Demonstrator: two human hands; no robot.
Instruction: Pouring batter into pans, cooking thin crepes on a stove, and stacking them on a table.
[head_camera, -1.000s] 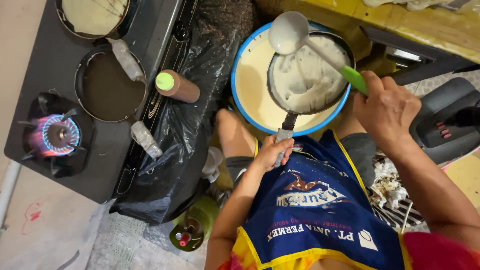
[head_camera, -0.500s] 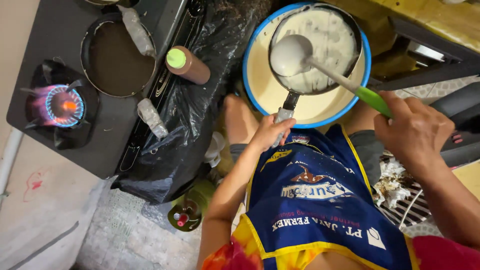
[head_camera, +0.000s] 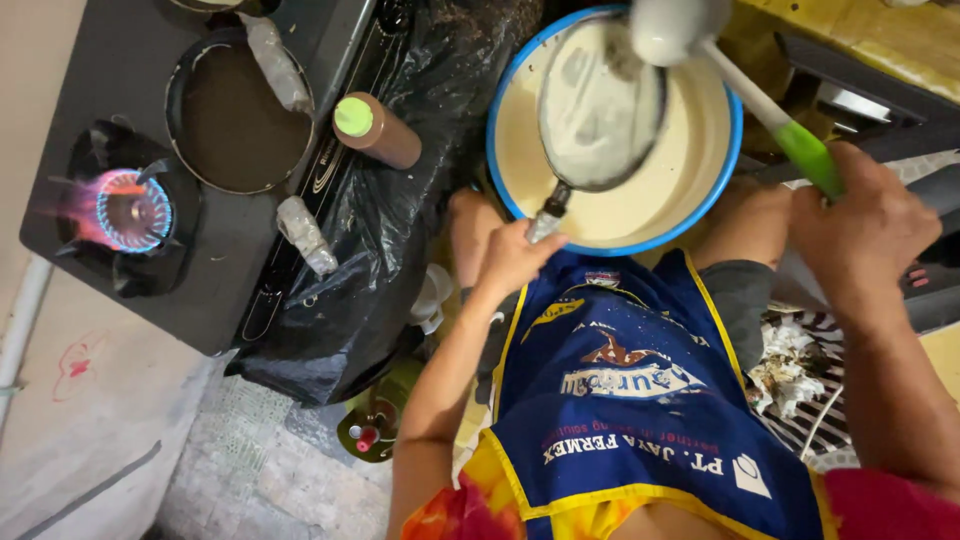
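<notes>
Batter dripping off the ladle (head_camera: 668, 28) onto the black plastic sheet (head_camera: 400, 210) looks like the main risk, since it's raised at the far rim of the blue-rimmed basin (head_camera: 720, 160). Right hand (head_camera: 865, 225) is clamped on its green handle; left hand (head_camera: 515, 262) grips the small pan (head_camera: 600, 105), tilted over the basin between the person's knees. Pale, smooth batter coats it. Burner (head_camera: 122, 210) burns uncovered nearby.

You're gripping a glossy plastic ladle (head_camera: 690, 40) and a metal pan (head_camera: 600, 105); crinkled shiny black plastic sheet (head_camera: 400, 230) is lying nearby.
</notes>
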